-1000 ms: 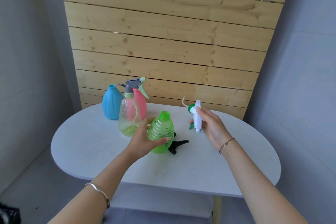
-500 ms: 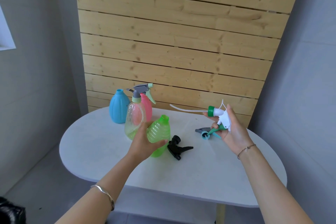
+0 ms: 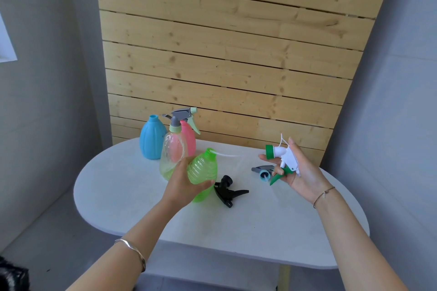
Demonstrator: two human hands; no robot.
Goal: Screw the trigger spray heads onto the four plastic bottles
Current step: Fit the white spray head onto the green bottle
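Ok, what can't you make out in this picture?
Head view:
- Neck of the pink bottle: hidden behind the clear bottle and its grey spray head.
- Near side of the green bottle: covered by the left hand.
- Grey-blue spray head: partly behind the white spray head in the right hand.
- Dip tube tip: too thin to tell whether it is inside the green bottle.

Soft daylight, perhaps window-lit; bowed edges

White table (image 3: 260, 231) bears blue bottle (image 3: 152, 139), clear bottle (image 3: 171, 156), pink bottle (image 3: 189, 137) — black sprayer (image 3: 227, 192), grey sprayer (image 3: 261, 170)
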